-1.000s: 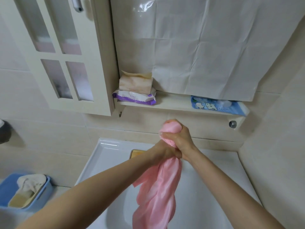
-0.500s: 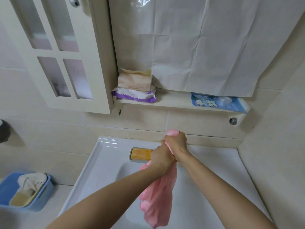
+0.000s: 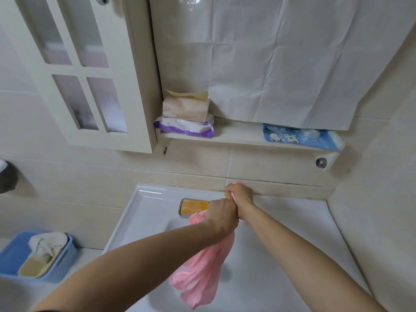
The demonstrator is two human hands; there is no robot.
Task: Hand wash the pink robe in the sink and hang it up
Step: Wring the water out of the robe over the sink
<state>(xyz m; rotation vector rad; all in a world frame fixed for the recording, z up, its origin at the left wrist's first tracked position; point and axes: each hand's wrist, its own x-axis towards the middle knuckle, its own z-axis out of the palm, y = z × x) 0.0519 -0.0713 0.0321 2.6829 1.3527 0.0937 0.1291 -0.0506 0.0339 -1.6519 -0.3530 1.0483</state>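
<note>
Lower than before, near the back edge of the sink (image 3: 144,199), left hand (image 3: 221,211) and right hand (image 3: 240,197) clenched the pink robe (image 3: 202,273), seemingly wringing it; regripping lower seemed next.

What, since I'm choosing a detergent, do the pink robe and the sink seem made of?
Pink robe: thin, smooth cloth, maybe satin or light synthetic; it hangs in soft, faintly shiny folds. Sink: glossy white, probably glazed ceramic; bright highlights along its rim.

left hand (image 3: 221,210), right hand (image 3: 240,197), both clenched
</note>
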